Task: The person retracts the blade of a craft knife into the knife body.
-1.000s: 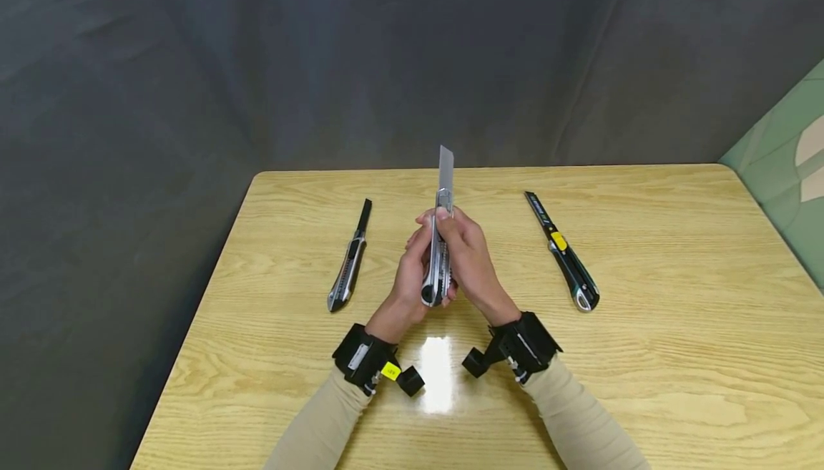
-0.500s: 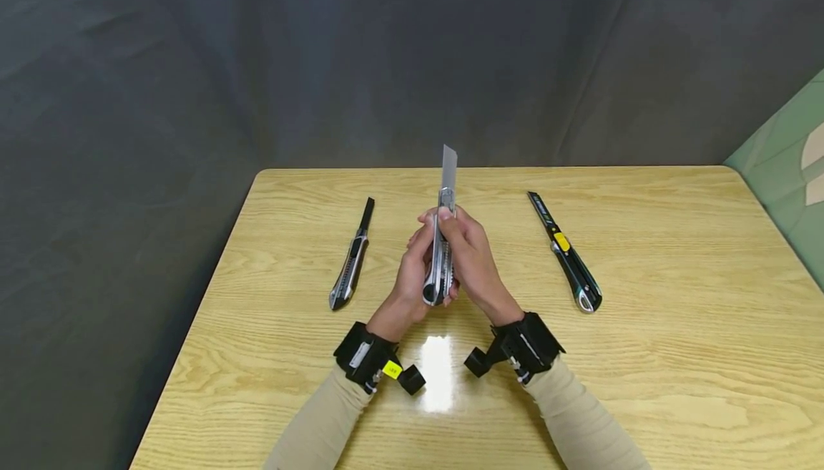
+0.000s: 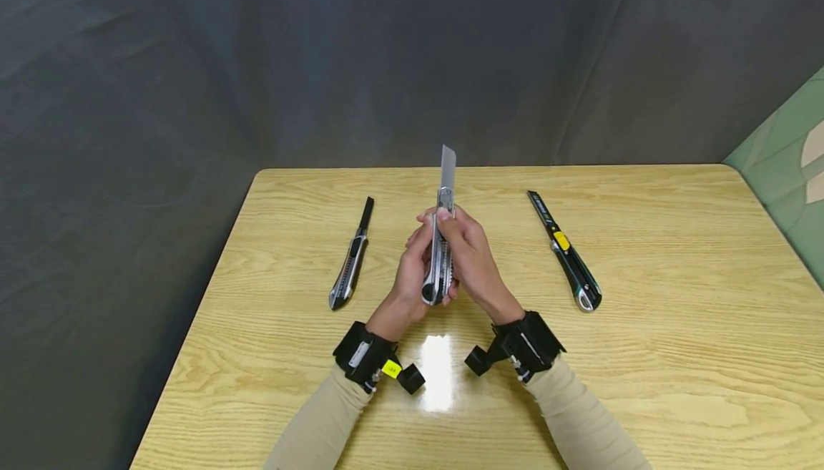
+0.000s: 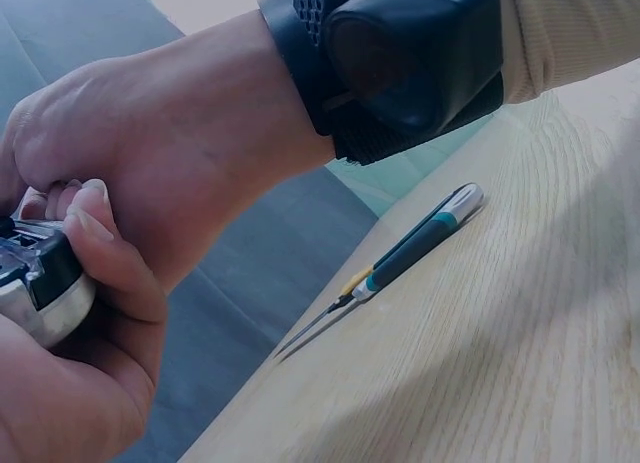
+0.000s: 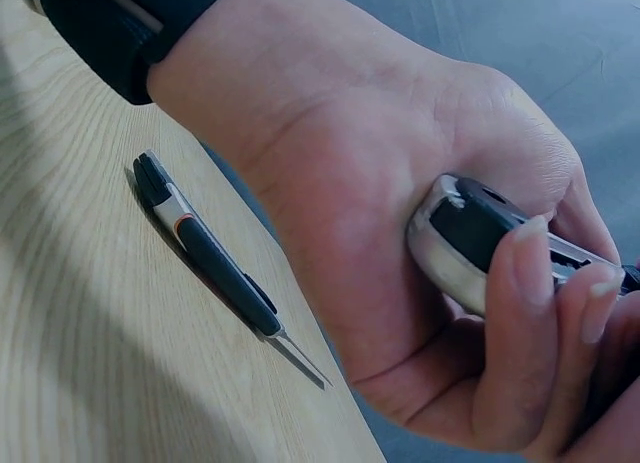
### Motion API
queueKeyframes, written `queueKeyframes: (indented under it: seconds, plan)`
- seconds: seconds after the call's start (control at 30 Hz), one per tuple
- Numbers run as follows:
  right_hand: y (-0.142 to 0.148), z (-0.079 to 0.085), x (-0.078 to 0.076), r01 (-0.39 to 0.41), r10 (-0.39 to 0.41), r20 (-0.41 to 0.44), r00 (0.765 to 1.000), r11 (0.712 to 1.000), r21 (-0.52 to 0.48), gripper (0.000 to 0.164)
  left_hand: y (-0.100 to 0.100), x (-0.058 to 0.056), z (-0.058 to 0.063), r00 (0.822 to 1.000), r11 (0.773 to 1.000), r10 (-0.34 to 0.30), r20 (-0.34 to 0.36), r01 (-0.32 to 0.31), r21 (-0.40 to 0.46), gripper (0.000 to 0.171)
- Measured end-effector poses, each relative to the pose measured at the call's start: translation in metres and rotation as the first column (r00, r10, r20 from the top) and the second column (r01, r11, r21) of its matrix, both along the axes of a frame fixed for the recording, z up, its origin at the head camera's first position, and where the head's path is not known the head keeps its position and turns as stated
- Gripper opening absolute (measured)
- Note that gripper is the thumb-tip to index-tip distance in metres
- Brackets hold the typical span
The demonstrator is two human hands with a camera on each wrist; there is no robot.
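In the head view, a silver-and-black utility knife (image 3: 438, 268) is held up over the middle of the table, its wide blade (image 3: 448, 169) extended and pointing away. My left hand (image 3: 410, 273) grips the handle from the left, with fingers curled round it; the left wrist view shows the dark handle end (image 4: 52, 288) in those fingers. From the other side my right hand (image 3: 478, 264) holds the same handle, its thumb lying on top near the slider. In the right wrist view, the rounded handle butt (image 5: 462, 233) sits against the left palm.
A slim grey-and-black utility knife (image 3: 348, 270) with a dark blade lies left of the hands. On the right lies a black-and-teal utility knife (image 3: 573, 266) with a yellow slider. The wooden table (image 3: 695, 312) ends at a dark curtain (image 3: 412, 62) behind.
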State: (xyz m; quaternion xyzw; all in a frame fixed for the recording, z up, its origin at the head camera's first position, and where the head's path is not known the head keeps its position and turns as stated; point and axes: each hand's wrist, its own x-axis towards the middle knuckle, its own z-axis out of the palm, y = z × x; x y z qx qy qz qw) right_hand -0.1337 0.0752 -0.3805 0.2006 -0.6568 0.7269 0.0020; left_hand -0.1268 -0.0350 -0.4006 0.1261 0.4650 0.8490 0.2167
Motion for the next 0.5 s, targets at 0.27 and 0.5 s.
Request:
queueKeyframes:
  seconds: [0.27,0.5]
  plan:
    - [0.0004,0.0004,0.0005,-0.002,0.002,-0.001,1.0,1.0,-0.004,0.038,0.0002,0.0006,0.0009,1.0,1.0,0.003,0.003,-0.003,-0.001,0.057]
    - [0.0004,0.0007,0.0005,-0.009,0.009,0.012,1.0,1.0,0.0,0.037,-0.0011,0.0004,0.0013,1.0,1.0,0.019,-0.001,-0.019,-0.008,0.057]
